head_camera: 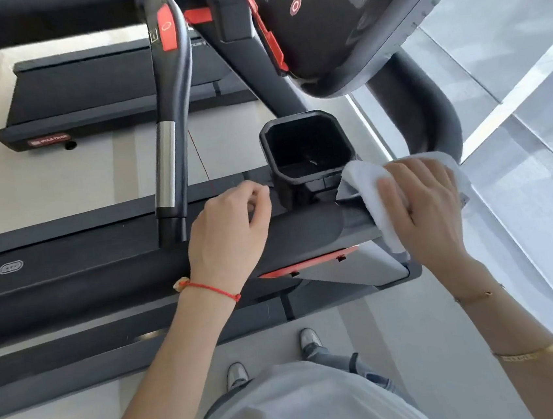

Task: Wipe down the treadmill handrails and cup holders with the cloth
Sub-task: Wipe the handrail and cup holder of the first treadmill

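Right hand (425, 207) presses one cloth (364, 183) flat-fingered on the handrail (304, 230) beside the nearer of two cup holders (306, 151); left hand (229, 228) rests loosely curled, holding nothing.

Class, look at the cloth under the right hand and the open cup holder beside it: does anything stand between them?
Nothing visible does. The right hand presses the cloth flat on the handrail, and the cloth's corner already reaches the cup holder. The left hand sits on the holder's other side, out of the path.
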